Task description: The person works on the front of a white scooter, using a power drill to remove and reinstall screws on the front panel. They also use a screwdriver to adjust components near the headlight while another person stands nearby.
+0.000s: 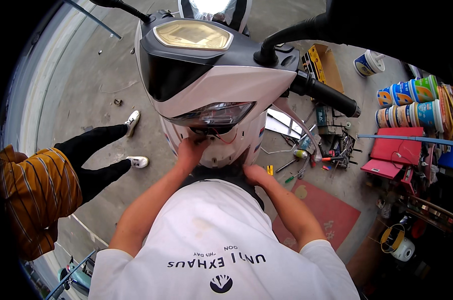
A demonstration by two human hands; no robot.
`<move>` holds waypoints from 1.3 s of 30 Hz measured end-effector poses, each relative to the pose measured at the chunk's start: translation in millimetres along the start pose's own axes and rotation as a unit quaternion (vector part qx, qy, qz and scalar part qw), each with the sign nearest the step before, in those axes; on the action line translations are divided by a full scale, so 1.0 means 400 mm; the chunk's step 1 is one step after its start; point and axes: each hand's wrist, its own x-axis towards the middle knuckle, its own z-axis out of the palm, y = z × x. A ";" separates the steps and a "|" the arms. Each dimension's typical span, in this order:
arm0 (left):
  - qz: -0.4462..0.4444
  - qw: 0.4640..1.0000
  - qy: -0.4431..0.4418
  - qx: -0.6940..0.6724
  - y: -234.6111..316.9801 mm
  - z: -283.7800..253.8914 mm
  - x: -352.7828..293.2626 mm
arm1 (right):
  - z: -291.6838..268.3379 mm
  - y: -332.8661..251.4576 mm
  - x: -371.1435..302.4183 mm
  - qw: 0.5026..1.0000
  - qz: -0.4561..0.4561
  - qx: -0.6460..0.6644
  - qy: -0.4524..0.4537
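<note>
In front of me stands a white and black scooter (226, 87) with a clear-lensed lamp (216, 114). Below that lamp, the white body panel (221, 152) has a dark gap, and a thin red wire (227, 141) loops out of it. My left hand (192, 150) reaches up to this gap; its fingertips go out of sight under the lamp, so I cannot make out a grip. Lower down, my right hand (254, 173) touches the right side of the panel near its bottom edge. Its fingers are mostly hidden there.
A person in a striped mustard top (44, 200) stands at left. Scattered on the floor at right are hand tools (339, 152), a spray can (300, 154) and a red mat (319, 212). Farther right are stacked buckets (411, 114) and red boxes (399, 145). A black handlebar grip (331, 95) juts rightward.
</note>
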 end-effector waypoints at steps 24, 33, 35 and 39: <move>-0.020 0.983 -0.073 -0.169 -0.014 0.027 0.034 | -0.160 -0.016 -0.456 0.813 -0.007 0.582 0.034; -0.030 0.995 -0.081 -0.048 -0.030 0.005 0.050 | -0.219 -0.125 -0.315 0.893 0.002 0.442 0.087; -0.053 0.992 -0.100 -0.049 -0.018 0.000 0.042 | -0.208 -0.122 -0.292 0.901 0.002 0.423 0.096; -0.047 0.994 -0.092 -0.031 -0.016 0.003 0.037 | -0.211 -0.132 -0.274 0.906 -0.004 0.406 0.120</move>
